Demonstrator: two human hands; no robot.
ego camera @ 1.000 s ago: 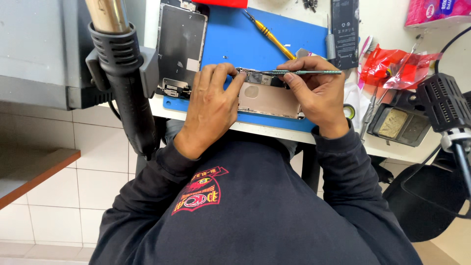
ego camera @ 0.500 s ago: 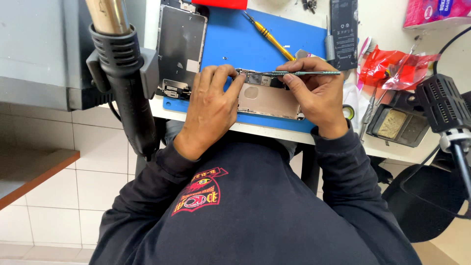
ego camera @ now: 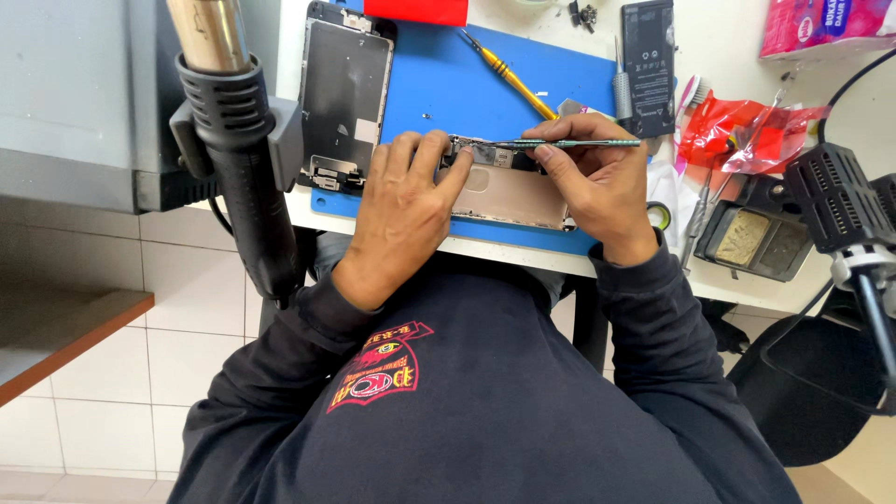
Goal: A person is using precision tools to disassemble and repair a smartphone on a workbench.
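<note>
Now the left hand (ego camera: 406, 210) presses flat on the opened phone (ego camera: 509, 191), which lies on the blue mat (ego camera: 448, 79); the right hand (ego camera: 597, 182) pinches thin tweezers (ego camera: 569, 143) over it.

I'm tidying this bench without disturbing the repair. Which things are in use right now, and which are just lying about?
In use:
left hand steadying the opened phone
right hand holding tweezers
blue mat

Lying about:
yellow screwdriver
detached screen
battery
heat gun
red packets
</note>
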